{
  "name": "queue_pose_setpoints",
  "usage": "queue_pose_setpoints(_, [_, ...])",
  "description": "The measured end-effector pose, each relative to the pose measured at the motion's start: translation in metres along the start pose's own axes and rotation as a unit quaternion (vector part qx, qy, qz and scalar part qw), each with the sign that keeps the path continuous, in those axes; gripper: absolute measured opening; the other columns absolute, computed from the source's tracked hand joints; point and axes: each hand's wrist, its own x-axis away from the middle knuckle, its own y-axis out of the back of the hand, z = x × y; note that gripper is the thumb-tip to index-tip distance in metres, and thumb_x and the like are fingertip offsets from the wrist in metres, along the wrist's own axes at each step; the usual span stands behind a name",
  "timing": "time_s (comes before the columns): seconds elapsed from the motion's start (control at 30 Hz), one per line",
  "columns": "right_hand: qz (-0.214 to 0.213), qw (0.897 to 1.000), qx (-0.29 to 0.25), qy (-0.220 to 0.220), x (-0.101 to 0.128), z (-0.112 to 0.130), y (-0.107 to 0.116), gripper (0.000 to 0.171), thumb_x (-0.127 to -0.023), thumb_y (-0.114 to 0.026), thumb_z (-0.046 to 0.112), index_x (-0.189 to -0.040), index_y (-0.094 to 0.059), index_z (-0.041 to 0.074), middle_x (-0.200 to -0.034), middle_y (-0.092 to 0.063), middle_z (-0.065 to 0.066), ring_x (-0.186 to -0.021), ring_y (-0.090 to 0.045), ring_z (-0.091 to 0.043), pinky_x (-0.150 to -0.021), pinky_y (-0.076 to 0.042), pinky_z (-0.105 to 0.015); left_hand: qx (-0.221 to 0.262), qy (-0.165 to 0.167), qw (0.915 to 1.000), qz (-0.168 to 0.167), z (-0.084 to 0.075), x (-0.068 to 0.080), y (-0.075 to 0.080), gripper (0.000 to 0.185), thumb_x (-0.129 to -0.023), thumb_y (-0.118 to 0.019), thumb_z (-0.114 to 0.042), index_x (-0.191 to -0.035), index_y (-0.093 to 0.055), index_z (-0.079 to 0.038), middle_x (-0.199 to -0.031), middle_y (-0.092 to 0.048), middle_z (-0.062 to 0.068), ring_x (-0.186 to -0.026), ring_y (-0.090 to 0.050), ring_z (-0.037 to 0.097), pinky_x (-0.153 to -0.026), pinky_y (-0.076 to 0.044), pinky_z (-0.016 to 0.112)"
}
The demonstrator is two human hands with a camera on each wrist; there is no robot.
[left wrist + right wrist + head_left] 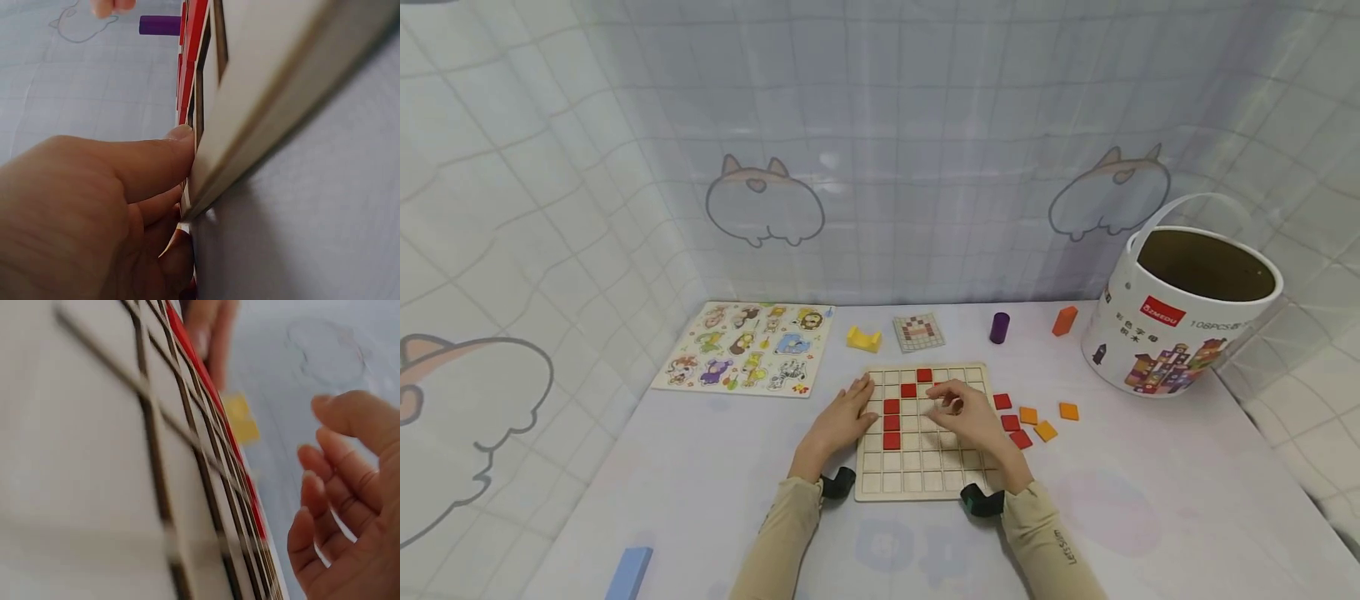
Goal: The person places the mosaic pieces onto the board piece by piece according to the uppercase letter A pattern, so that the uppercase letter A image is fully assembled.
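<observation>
A wooden grid board point(925, 467) lies flat in front of me with several red tiles point(892, 422) set in its cells. My left hand point(852, 410) rests against the board's left edge with straight fingers; in the left wrist view its thumb point(147, 164) presses the board's rim point(262, 112). My right hand point(953, 403) hovers over the board's middle beside a red tile point(937, 387), fingers loosely curled. The right wrist view shows that hand point(350, 506) empty above the board point(94, 456). Loose red tiles point(1011, 422) and orange tiles point(1046, 431) lie just right of the board.
A white bucket point(1180, 333) stands at the right. Behind the board are a purple cylinder point(999, 327), an orange block point(1064, 321), a yellow arch block point(863, 339) and a pattern card point(918, 332). An animal puzzle point(747, 348) lies back left, a blue block point(628, 573) near left.
</observation>
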Motion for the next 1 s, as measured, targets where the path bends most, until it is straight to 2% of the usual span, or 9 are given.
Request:
queue_pose_setpoints(0.27, [-0.073,0.997,0.003,-0.029,0.003,-0.018,0.037,0.030,-0.087,-0.071,0.012,-0.115,-0.067,0.005,-0.104,-0.066,-0.012,-0.082,-0.051,-0.009,-0.072,-0.047,-0.018,-0.006,-0.004,1.0000,-0.004,0.001,0.001,-0.002,0.061,-0.100,-0.051,-0.025,-0.151,-0.029,-0.002,-0.162,-0.020,0.010,-0.150,-0.020,0.029,-0.125,-0.018,0.046])
queue_pose_setpoints(0.43, [-0.101,0.992,0.011,-0.081,0.008,-0.030,0.059,0.031,-0.089,-0.069,0.017,-0.118,-0.066,0.007,-0.109,-0.066,-0.011,-0.087,-0.052,-0.011,-0.074,-0.045,-0.015,-0.008,-0.004,0.9999,-0.005,0.001,0.000,-0.001,0.060,-0.100,-0.051,-0.026,-0.151,-0.029,-0.002,-0.162,-0.020,0.010,-0.150,-0.021,0.030,-0.125,-0.018,0.046])
queue_pose_setpoints(0.57, [-0.099,0.986,0.007,-0.131,0.015,-0.040,0.075,0.033,-0.092,-0.066,0.020,-0.122,-0.063,0.008,-0.112,-0.062,-0.014,-0.091,-0.053,-0.018,-0.068,-0.048,-0.017,-0.010,-0.011,0.9999,-0.001,0.002,0.000,0.000,0.060,-0.100,-0.051,-0.025,-0.151,-0.029,-0.001,-0.162,-0.020,0.012,-0.149,-0.021,0.031,-0.125,-0.019,0.048])
queue_pose_setpoints(0.63, [-0.086,0.985,0.016,-0.148,0.018,-0.044,0.080,0.033,-0.094,-0.063,0.020,-0.124,-0.061,0.007,-0.114,-0.060,-0.016,-0.094,-0.053,-0.022,-0.069,-0.049,-0.019,-0.014,-0.011,0.9998,0.003,0.002,0.000,0.000,0.060,-0.100,-0.051,-0.025,-0.151,-0.028,-0.001,-0.162,-0.019,0.012,-0.149,-0.021,0.031,-0.125,-0.019,0.047])
queue_pose_setpoints(0.8, [-0.045,0.984,0.053,-0.167,0.021,-0.050,0.085,0.036,-0.094,-0.060,0.014,-0.128,-0.059,0.007,-0.124,-0.057,-0.017,-0.106,-0.051,-0.027,-0.088,-0.048,-0.027,-0.009,-0.016,0.9998,0.009,0.003,-0.001,0.001,0.061,-0.101,-0.050,-0.024,-0.152,-0.027,-0.001,-0.162,-0.018,0.013,-0.150,-0.020,0.031,-0.125,-0.018,0.047])
queue_pose_setpoints(1.0, [-0.024,0.985,0.062,-0.161,0.021,-0.051,0.085,0.036,-0.090,-0.062,0.007,-0.127,-0.060,0.005,-0.127,-0.055,-0.020,-0.111,-0.052,-0.031,-0.099,-0.049,-0.044,-0.008,-0.014,0.9998,0.012,0.001,-0.003,0.002,0.061,-0.100,-0.051,-0.022,-0.152,-0.027,0.000,-0.162,-0.018,0.014,-0.149,-0.020,0.032,-0.125,-0.017,0.048])
